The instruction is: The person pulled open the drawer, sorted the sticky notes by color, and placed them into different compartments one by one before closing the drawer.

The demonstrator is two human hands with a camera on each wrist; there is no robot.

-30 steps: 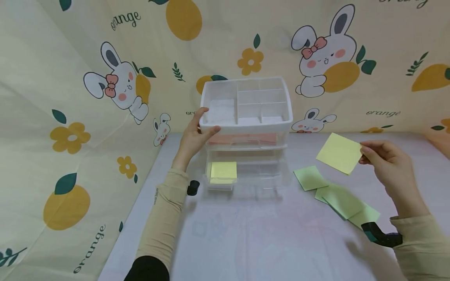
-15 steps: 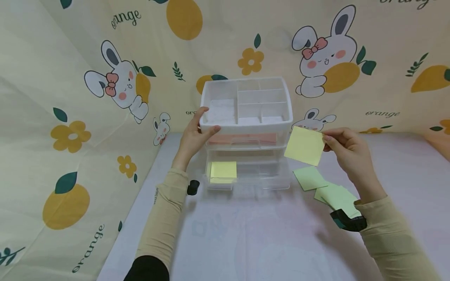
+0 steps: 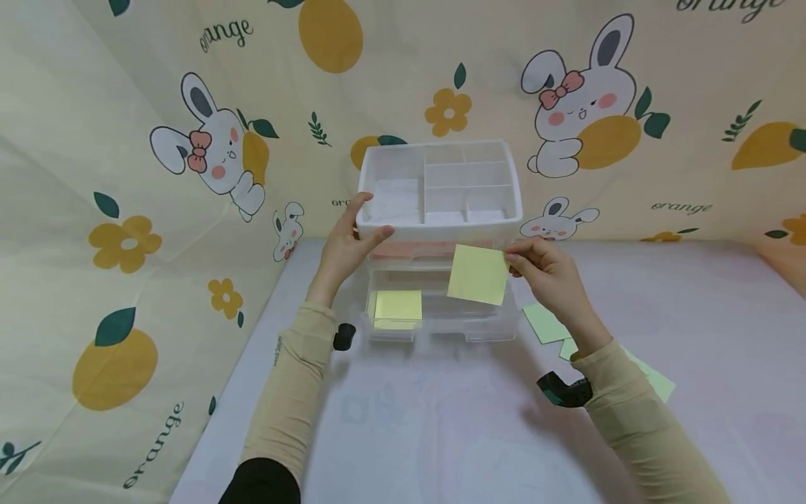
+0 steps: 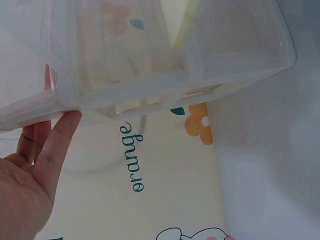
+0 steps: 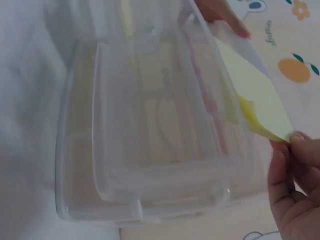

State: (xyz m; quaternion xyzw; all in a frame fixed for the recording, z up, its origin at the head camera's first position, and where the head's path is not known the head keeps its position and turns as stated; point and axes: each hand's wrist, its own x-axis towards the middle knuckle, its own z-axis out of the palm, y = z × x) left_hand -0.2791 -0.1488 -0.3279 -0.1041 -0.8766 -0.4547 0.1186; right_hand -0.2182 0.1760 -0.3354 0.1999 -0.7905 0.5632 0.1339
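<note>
A white-topped storage organizer [image 3: 441, 229] with clear drawers stands at the back of the table. At its left front corner my left hand [image 3: 345, 253] grips the top tray, thumb on the front and fingers at the side. My right hand [image 3: 550, 276] pinches a yellow sticky note [image 3: 476, 276] by its right edge. The note hangs over the right part of the pulled-out lower drawer [image 3: 491, 329]. Other yellow sticky notes [image 3: 398, 308] lie in that drawer's left side. In the right wrist view, thumb and fingers pinch the note's corner [image 5: 260, 90].
Several green sticky notes [image 3: 543, 323] lie on the white tabletop [image 3: 403, 434], partly hidden by my right forearm. The closed upper drawer holds something pink [image 3: 409, 250]. A patterned cloth backdrop [image 3: 403, 91] rises right behind the organizer.
My right hand has carried the yellow sticky note leftward, from above the green notes to in front of the organizer. My left hand keeps its hold on the top tray.
</note>
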